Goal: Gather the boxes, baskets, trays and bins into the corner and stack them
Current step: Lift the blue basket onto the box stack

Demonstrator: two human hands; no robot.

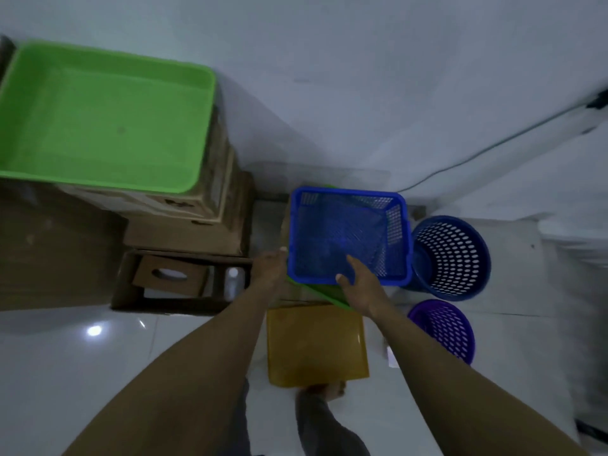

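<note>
Settling the blue square mesh plastic basket [350, 235] onto the flat green plastic tray [332, 296] in the corner looks like the step in hand. The right hand [360, 284] pinches its near rim, thumb outside and fingers inside. The left hand [268, 268] touches the left rim, and I cannot tell its grip. The next move probably calls for letting go and fetching the yellow plastic tray [316, 343] from the floor.

Left: cardboard stack [184, 225] blocks; right: round blue bin [451, 258] crowds; bare floor [115, 353] lower left.

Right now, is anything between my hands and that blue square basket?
Nothing visible. Your left hand touches the blue basket at its left wall, and your right hand grips its near rim.
</note>
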